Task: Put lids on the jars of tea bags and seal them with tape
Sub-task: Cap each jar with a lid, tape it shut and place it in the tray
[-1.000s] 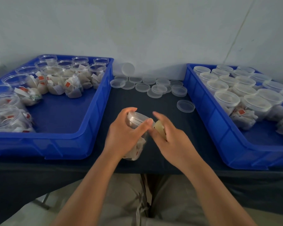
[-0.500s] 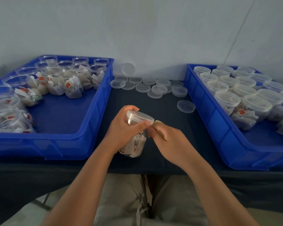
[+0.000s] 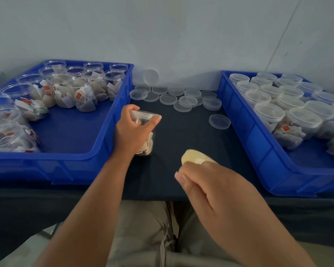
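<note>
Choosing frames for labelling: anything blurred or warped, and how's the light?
Head view: the right hand and its tape roll look soft, likely motion blur; the blue trays bow at the edges from the wide lens; light is even, with glints on the jar in the left hand.

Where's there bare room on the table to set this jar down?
Bare cloth lies between the two trays, nearer than the loose lids. The left tray has bare floor near you. Crowded: the lids by the wall and the right tray.

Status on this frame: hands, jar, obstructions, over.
Left hand grips lidded jar. Right hand holds tape roll, apart from jar. Loose lids behind, not blocking.
</note>
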